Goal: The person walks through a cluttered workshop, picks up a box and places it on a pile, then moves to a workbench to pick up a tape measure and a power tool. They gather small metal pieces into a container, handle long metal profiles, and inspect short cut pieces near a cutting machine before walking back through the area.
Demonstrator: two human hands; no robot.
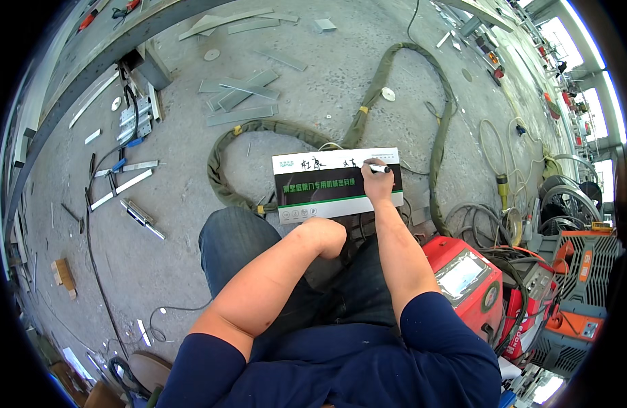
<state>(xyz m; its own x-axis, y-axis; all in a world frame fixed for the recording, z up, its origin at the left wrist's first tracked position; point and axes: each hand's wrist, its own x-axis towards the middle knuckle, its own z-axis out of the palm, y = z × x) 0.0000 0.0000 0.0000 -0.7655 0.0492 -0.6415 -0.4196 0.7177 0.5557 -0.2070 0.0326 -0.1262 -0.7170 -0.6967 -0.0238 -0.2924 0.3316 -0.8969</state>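
Observation:
A flat white and dark green box (327, 187) rests on my knees, with handwriting along its white top strip. My right hand (376, 182) lies on the box's right end and grips a black and white marker (379, 168), its tip on the white strip. My left hand is hidden under the box; only the forearm and bent wrist (320, 234) show, so it seems to prop the box from below.
A grey concrete floor lies below with a thick sleeved hose (368, 109) looped across it. Metal strips (242, 92) and bars (140, 216) are scattered at left. A red welding machine (466, 279) with cables (510, 204) stands at my right.

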